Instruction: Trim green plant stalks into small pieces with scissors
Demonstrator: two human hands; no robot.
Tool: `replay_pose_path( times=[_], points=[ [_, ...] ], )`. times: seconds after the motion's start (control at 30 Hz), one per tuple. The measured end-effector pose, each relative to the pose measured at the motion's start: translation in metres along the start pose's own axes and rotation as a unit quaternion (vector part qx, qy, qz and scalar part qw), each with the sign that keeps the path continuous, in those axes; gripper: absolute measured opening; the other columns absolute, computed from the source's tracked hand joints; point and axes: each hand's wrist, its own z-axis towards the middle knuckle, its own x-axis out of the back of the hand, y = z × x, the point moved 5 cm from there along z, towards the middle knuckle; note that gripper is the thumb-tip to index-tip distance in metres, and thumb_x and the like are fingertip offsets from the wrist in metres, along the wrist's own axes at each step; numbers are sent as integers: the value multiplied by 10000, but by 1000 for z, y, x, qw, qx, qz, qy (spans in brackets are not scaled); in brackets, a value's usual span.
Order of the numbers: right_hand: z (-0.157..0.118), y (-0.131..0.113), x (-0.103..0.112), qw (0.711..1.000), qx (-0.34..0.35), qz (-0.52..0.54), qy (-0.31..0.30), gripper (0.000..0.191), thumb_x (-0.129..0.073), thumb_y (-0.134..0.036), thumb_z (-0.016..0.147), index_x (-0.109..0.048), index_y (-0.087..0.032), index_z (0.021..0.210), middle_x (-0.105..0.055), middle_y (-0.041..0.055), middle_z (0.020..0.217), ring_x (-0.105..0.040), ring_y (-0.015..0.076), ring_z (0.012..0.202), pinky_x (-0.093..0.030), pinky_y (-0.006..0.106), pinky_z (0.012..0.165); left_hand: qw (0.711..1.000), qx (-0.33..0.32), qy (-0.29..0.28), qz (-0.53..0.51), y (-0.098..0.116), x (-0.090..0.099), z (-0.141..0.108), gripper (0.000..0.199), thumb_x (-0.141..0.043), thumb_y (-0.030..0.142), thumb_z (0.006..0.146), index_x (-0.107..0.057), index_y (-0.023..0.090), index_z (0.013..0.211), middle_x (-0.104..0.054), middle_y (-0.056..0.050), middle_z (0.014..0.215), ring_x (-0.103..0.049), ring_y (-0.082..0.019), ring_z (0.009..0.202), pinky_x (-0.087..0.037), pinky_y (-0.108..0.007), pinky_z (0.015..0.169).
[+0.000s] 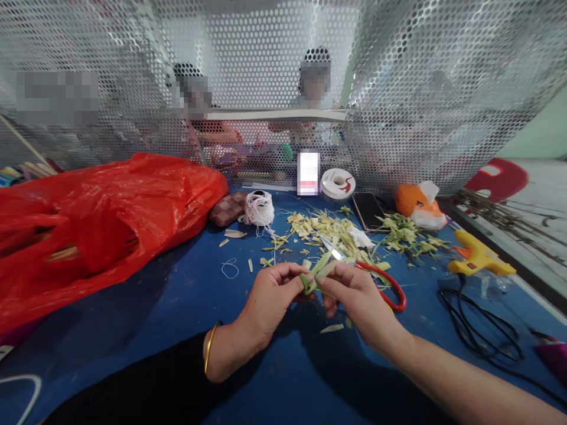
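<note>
Blue desk (186, 295) is backing onto perforated sheeting (261, 53). L hand (266, 301) is pinching a green leaf strip (306, 284) at its fold, b/w thumb & fingers; R hand (361, 301) is pinching it just beside, same way. Strip is hovering over desk's middle. Progress approx.: small fold is showing, long ends are sticking out toward far edge, so piece is looking part-shaped, unfinished; fingers are hiding details. Red-handled scissors (394, 289) are lying just beyond R hand, w/ cut scraps (314, 227) spreading toward far edge. White string bundle (259, 209), spool (338, 183) & phone (368, 211) are sitting along there too. Yellow glue gun (481, 257) is lying nr. right edge; red bag (177, 189) is filling far left corner.
</note>
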Motion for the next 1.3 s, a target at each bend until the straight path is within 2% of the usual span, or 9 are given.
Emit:
replay_pose_path(
  times=[0.23, 0.37, 0.47, 0.63, 0.77, 0.83, 0.9, 1.1, 1.3],
  points=[
    [-1, 8, -4, 999, -38, 22, 13, 323, -719, -408, 697, -488, -196, 623, -578, -41, 426, -515, 91, 361, -423, 202, 417, 998, 23, 46, 29, -1, 5, 1, 125, -713, 126, 623, -666, 133, 738, -646, 19, 566, -591, -95, 541, -469, -205, 582],
    [-7, -6, -6, 998, 56, -31, -24, 243, -658, -389, 787, -556, -187, 700, -659, -3, 564, -584, 109, 459, -482, 220, 480, 997, 48, 55, -7, -2, 9, 4, 138, -671, 116, 613, -643, 133, 747, -665, -4, 605, -623, -124, 543, -504, -245, 589],
    [-13, -24, -6, 977, 155, -100, -104, 183, -528, -262, 879, -667, -182, 968, -726, 44, 824, -681, 150, 720, -549, 273, 690, 998, 50, 42, -25, 1, 11, 6, 168, -672, 123, 605, -630, 138, 766, -657, -4, 586, -619, -126, 529, -515, -261, 596],
    [-20, -40, -2, 903, 284, -256, -194, 373, -445, -83, 872, -605, -190, 1191, -721, 71, 1038, -679, 166, 914, -526, 290, 806, 997, 66, -1, -24, 8, 11, 5, 189, -684, 142, 603, -624, 144, 782, -643, 6, 578, -612, -120, 499, -520, -259, 579],
    [-31, -49, -5, 767, 476, -417, -106, 261, -467, -101, 900, -655, -194, 1056, -716, 59, 815, -639, 171, 710, -471, 313, 677, 998, 64, -5, 4, 11, 8, 1, 166, -661, 111, 580, -642, 138, 744, -648, 7, 599, -603, -109, 501, -488, -224, 531],
    [-33, -52, -6, 723, 518, -455, -40, 217, -505, -106, 889, -672, -219, 969, -710, 56, 821, -635, 189, 752, -453, 346, 721, 998, 57, -7, 7, 11, 5, -1, 147, -680, 114, 575, -652, 138, 718, -643, 11, 594, -599, -106, 514, -479, -217, 530],
    [-32, -54, -5, 740, 516, -432, -13, 207, -516, -96, 879, -665, -233, 918, -714, 63, 931, -642, 212, 899, -445, 384, 832, 998, 54, -16, 11, 11, 2, -3, 145, -719, 129, 563, -665, 137, 697, -647, 8, 601, -607, -110, 538, -481, -221, 549],
    [-9, -42, 6, 914, 287, -281, -61, 111, -553, -221, 885, -612, -212, 791, -678, 39, 857, -628, 183, 811, -478, 315, 745, 996, 60, -44, 43, 10, -1, -4, 182, -792, 220, 574, -703, 142, 713, -684, -23, 606, -634, -135, 552, -480, -241, 570],
    [-4, -32, 7, 939, 163, -290, -89, 174, -566, -257, 850, -559, -199, 686, -621, -4, 695, -558, 154, 664, -426, 275, 626, 992, 62, -90, 57, 13, -3, -5, 193, -717, 291, 684, -733, 136, 799, -701, -43, 674, -655, -149, 617, -484, -235, 569]
  ],
)
